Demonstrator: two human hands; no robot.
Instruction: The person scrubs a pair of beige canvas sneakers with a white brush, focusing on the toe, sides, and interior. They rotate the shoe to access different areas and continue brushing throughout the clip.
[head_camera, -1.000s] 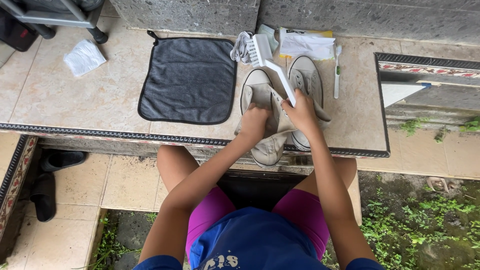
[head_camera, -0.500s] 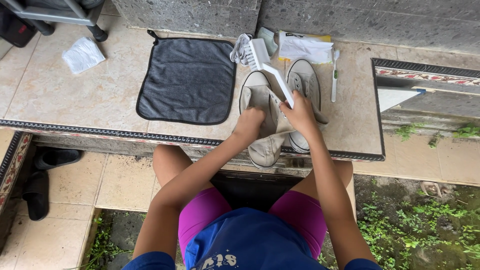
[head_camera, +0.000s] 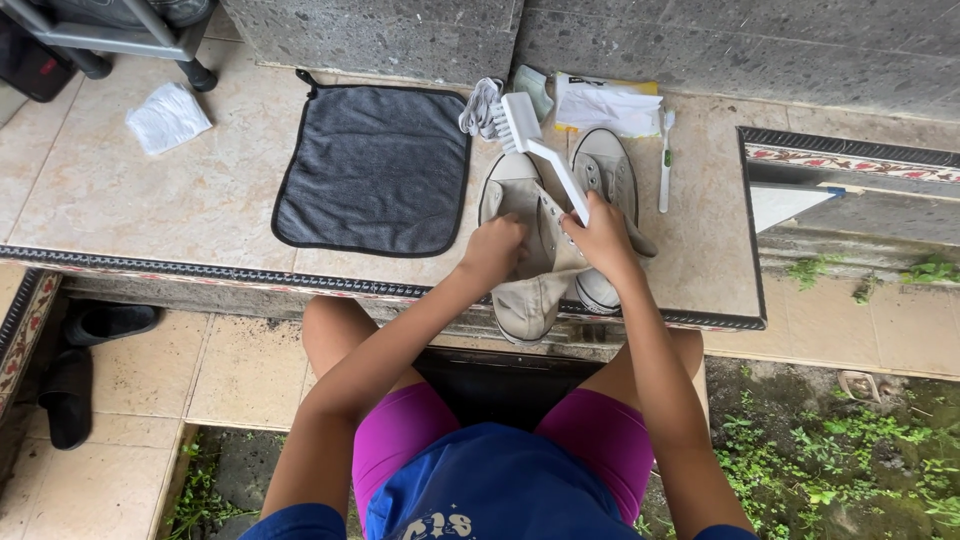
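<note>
Head view: my hands on a pale canvas high-top shoe (head_camera: 535, 262) at the ledge edge.

My right hand (head_camera: 603, 237) is closed around the handle of a white plastic scrub brush (head_camera: 538, 147), bristles pointing away from me; my left hand (head_camera: 493, 250) presses the shoe just beside it, fingers curled, so I cannot tell if they grip. My hands hide the shoe's middle. Its twin (head_camera: 607, 170) lies beyond my right hand, a dark grey cloth (head_camera: 375, 170) left of my grip, all on beige tiles (head_camera: 140, 200).

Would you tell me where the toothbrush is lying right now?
In the head view, the toothbrush lies on the tiled ledge, right of the beige shoes and below the white packet by the wall.
</note>
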